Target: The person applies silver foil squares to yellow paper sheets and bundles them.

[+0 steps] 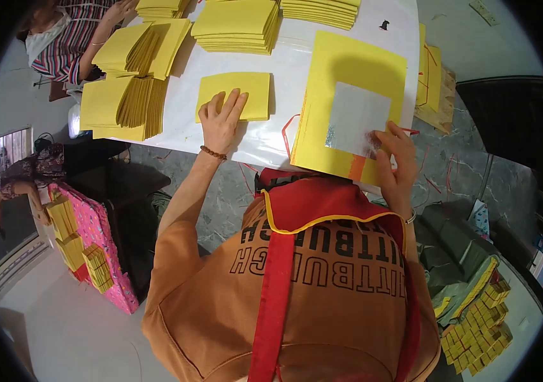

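My left hand [221,121] lies on a folded yellow paper sheet [246,86] near the table's front edge, its fingers stretched out over the paper. To the right is a stack of large flat yellow paper sheets [360,54], slightly turned. The top one carries a silver foil square [357,114] and an orange strip [356,167]. At the lower right corner of the foil my right hand [397,162] has its thumb and forefinger bent together on the sheet's edge. Part of that grip is hidden.
Stacks of folded yellow paper [233,25] stand along the far and left sides of the white table [290,83]. A person in a striped top [71,44] sits at the far left. More yellow bundles [478,331] lie at the lower right. A red string [286,130] hangs by the sheets.
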Tool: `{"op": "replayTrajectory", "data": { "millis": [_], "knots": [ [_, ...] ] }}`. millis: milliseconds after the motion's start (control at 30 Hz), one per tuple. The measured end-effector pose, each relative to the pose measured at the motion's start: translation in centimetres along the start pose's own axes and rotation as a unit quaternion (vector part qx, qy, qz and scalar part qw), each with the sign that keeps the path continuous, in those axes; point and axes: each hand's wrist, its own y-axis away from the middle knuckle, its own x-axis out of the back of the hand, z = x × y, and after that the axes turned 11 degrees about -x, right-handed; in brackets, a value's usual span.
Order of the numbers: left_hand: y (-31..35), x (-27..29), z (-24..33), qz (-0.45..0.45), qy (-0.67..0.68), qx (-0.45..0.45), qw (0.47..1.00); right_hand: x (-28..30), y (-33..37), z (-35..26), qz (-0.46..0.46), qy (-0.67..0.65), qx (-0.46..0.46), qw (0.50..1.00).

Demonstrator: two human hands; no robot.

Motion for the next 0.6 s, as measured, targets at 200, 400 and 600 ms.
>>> {"op": "replayTrajectory", "data": {
  "millis": [200,400,600],
  "knots": [
    [1.9,-2.2,0.8,-0.117,0.099,0.036,0.987,-0.1,0.1,0.2,-0.015,0.002,-0.008,1.0],
    [2.7,-3.1,0.6,-0.154,0.104,0.019,0.982,0.2,0.1,0.4,-0.021,-0.054,-0.004,0.998],
    [0.1,0.3,-1.2,-0.175,0.194,-0.02,0.965,0.8,-1.0,1.2,-0.047,0.049,0.034,0.997]
  ]
}}
